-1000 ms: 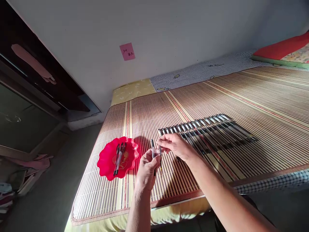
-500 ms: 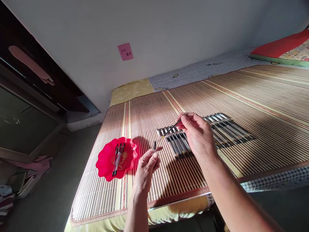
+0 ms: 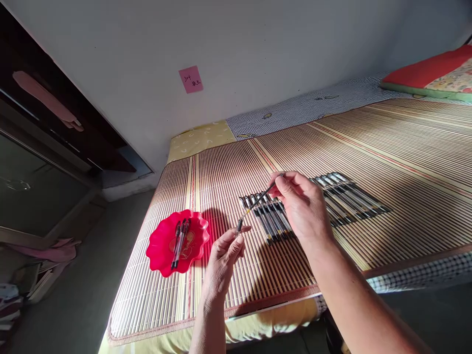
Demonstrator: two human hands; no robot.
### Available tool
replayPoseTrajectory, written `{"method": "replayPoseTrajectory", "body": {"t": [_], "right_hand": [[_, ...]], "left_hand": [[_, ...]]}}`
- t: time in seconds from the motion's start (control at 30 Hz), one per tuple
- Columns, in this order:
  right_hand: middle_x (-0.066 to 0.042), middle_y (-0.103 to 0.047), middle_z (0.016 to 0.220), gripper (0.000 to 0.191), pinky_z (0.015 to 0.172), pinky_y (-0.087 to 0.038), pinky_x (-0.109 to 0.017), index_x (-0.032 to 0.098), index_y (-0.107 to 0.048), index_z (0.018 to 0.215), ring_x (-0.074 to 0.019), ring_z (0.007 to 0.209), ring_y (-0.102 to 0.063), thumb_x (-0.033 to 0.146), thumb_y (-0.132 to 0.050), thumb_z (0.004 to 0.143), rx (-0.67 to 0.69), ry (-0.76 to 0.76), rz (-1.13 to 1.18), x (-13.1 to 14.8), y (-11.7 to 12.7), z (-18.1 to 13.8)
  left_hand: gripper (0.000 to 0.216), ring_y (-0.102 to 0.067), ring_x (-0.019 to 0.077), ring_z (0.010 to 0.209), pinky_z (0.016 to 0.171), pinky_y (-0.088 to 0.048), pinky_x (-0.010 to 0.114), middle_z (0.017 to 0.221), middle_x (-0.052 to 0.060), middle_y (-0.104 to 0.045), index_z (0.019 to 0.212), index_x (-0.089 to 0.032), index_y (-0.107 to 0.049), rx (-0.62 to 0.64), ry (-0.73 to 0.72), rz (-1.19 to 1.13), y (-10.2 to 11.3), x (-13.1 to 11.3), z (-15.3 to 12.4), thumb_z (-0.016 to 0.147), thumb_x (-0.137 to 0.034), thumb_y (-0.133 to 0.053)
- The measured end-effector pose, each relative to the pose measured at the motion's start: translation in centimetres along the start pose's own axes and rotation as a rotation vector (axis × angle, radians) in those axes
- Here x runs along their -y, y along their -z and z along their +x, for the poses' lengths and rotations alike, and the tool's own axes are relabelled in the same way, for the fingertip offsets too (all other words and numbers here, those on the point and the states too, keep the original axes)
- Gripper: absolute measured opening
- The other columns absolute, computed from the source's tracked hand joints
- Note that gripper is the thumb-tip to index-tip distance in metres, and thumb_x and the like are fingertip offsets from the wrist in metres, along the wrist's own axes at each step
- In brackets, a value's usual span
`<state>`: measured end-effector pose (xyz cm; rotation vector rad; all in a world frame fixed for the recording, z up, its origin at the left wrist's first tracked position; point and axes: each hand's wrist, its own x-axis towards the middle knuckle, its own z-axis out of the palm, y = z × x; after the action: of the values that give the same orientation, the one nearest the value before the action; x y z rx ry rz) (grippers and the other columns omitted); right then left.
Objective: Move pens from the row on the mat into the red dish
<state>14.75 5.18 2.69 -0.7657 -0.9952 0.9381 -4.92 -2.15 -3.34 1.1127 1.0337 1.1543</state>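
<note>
My left hand (image 3: 224, 258) is closed around a pen barrel (image 3: 239, 225), whose black end sticks up above the thumb while the rest is mostly hidden in the fingers. Between the thumb and fingers of my right hand (image 3: 304, 204), a thin dark pen refill (image 3: 262, 197) slants down to the left. Its yellowish lower end is at the top of the black end of the barrel; I cannot tell whether it has gone inside. Behind and below my right hand lie rows of black and clear pen parts (image 3: 354, 199), partly covered by that hand.
A red scalloped plate (image 3: 158, 248) with several black-capped pens (image 3: 180, 243) stands left of my hands. Everything lies on a striped bamboo mat (image 3: 221, 172) over a bed. A pink note (image 3: 191, 79) is on the wall, and a red pillow (image 3: 427, 69) rests at the far right.
My left hand has shifted slightly right, tilting the barrel toward the refill. The small gap between the refill's end and the barrel has closed. My right hand has barely moved.
</note>
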Motion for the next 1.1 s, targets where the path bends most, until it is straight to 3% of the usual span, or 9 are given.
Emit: {"method": "replayPoseTrajectory", "body": {"t": [0.2,0.37,0.5,0.73,0.9,1.1], "right_hand": [[-0.003,-0.075,0.087,0.020,0.073,-0.059,-0.030,0.022,-0.075,0.097,-0.0150,0.076,-0.070,0.041,-0.078,0.090,0.025,0.003,-0.050,0.4,0.2,0.2],[-0.003,-0.076,0.088,0.020,0.074,-0.061,-0.032,0.022,-0.076,0.096,-0.0161,0.074,-0.069,0.042,-0.075,0.093,0.079,0.053,-0.206,2.2,0.0,-0.2],[-0.005,-0.078,0.091,0.024,0.076,-0.061,-0.033,0.022,-0.076,0.094,-0.0167,0.076,-0.070,0.046,-0.075,0.093,0.232,0.039,-0.204,2.6,-0.3,-0.4],[-0.007,-0.081,0.099,0.025,0.090,-0.061,-0.035,0.023,-0.082,0.099,-0.0199,0.094,-0.075,0.045,-0.077,0.091,0.671,-0.138,-0.208,1.4,-0.3,-0.5],[-0.008,-0.082,0.107,0.024,0.094,-0.060,-0.037,0.024,-0.083,0.104,-0.0201,0.103,-0.075,0.041,-0.067,0.098,0.607,-0.182,-0.153,1.6,-0.2,-0.5],[-0.006,-0.081,0.105,0.019,0.101,-0.056,-0.038,0.024,-0.082,0.100,-0.0195,0.106,-0.074,0.038,-0.071,0.094,0.644,-0.224,-0.106,1.4,-0.6,-0.6]], "left_hand": [[0.041,-0.037,0.0124,0.067,0.066,-0.033,0.027,0.069,-0.002,-0.044,0.124,-0.021,-0.080,0.000,-0.016,0.051,0.2,0.0,0.1,0.096,-0.050,-0.071],[0.039,-0.039,0.0152,0.071,0.066,-0.034,0.028,0.078,0.001,-0.051,0.123,-0.021,-0.080,-0.058,-0.063,0.273,-0.2,-0.9,-0.2,0.098,-0.049,-0.068],[0.038,-0.039,0.0144,0.069,0.064,-0.033,0.028,0.076,0.000,-0.050,0.119,-0.020,-0.079,-0.055,-0.070,0.261,-0.8,-1.7,-0.5,0.096,-0.050,-0.071],[0.035,-0.033,0.0097,0.059,0.054,-0.021,0.026,0.066,-0.003,-0.048,0.112,-0.014,-0.076,-0.001,-0.024,-0.143,-1.7,-2.8,-0.8,0.097,-0.045,-0.071],[0.035,-0.033,0.0083,0.056,0.053,-0.020,0.025,0.063,-0.004,-0.048,0.107,-0.013,-0.076,-0.016,-0.018,-0.195,-2.0,-3.2,-0.8,0.094,-0.046,-0.075],[0.037,-0.036,0.0086,0.057,0.054,-0.022,0.026,0.065,-0.003,-0.051,0.110,-0.013,-0.075,0.017,0.001,-0.165,-2.3,-3.2,-0.9,0.095,-0.046,-0.073]]}}
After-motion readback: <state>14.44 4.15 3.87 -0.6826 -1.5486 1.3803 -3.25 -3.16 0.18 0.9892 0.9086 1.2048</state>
